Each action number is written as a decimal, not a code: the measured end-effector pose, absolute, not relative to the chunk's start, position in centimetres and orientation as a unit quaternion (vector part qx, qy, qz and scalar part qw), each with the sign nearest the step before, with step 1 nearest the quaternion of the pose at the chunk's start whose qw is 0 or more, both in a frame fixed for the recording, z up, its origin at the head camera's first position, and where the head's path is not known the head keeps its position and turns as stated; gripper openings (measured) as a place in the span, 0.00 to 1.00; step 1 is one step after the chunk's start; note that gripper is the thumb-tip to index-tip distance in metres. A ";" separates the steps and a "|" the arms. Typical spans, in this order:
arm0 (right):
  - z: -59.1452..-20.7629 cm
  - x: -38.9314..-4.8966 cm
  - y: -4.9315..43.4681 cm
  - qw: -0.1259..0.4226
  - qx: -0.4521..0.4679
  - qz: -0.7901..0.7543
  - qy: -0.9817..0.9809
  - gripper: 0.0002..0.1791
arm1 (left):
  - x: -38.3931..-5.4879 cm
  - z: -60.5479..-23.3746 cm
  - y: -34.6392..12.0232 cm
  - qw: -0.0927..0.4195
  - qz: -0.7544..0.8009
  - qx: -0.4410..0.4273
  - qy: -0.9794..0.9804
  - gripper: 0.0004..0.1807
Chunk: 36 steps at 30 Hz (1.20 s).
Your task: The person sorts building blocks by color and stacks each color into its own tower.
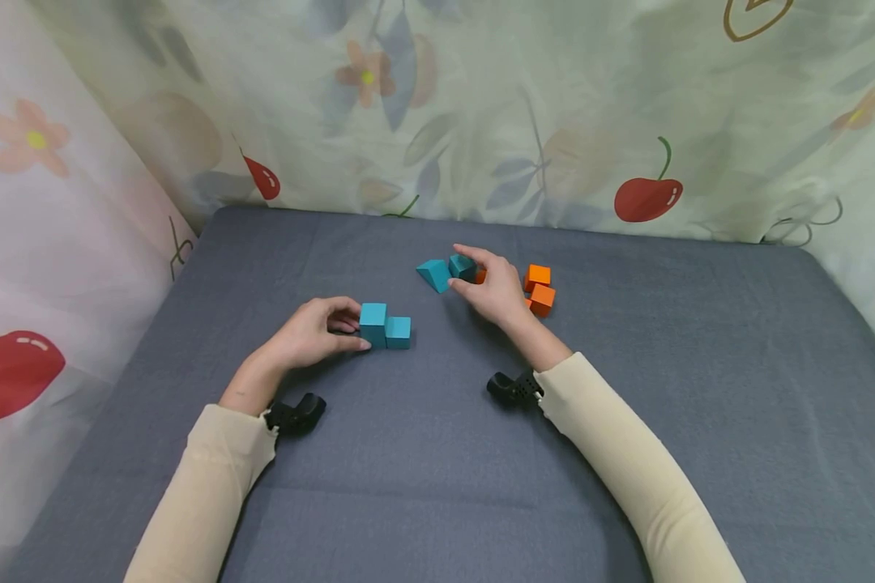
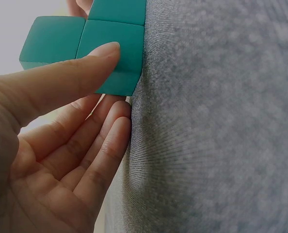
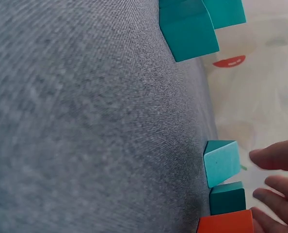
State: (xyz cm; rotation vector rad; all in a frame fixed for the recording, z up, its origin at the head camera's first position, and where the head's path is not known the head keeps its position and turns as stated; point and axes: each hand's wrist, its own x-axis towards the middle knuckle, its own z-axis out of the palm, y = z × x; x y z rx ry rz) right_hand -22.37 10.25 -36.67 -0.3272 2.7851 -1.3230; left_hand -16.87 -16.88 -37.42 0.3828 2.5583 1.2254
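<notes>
I have the left hand (image 1: 302, 336) pinching stacked blue cubes (image 1: 373, 325); the right hand (image 1: 497, 291) hovers, fingers parted, near a blue triangular prism (image 1: 434, 275).

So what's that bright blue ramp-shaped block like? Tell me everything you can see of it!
The ramp-shaped block is bright blue and flat-sided, with one slanted face; it looks like smooth, painted wood. It sits on the grey cloth, close beside a darker-looking blue block; I can't tell whether they touch. The right hand is near, not holding it.
</notes>
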 end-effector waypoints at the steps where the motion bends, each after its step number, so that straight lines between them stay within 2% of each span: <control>1: -36.6 -22.4 10.2 0.023 -0.104 -0.420 0.901 0.30 | -16.9 -37.4 -16.9 0.139 0.425 0.133 0.885 0.20; 9: -36.4 -22.7 9.9 0.034 -0.077 -0.397 0.914 0.30 | -16.9 -37.6 -16.9 0.138 0.426 0.134 0.884 0.20; 17: -36.3 -22.7 10.0 0.034 -0.077 -0.380 0.921 0.23 | -16.9 -37.6 -16.9 0.138 0.424 0.134 0.885 0.20; 26: -36.3 -22.7 10.0 0.054 -0.067 -0.389 0.917 0.21 | -16.8 -37.6 -16.9 0.137 0.423 0.132 0.886 0.20; 36: -36.4 -21.9 9.8 0.046 -0.093 -0.400 0.911 0.20 | -16.8 -37.7 -17.0 0.134 0.424 0.136 0.885 0.20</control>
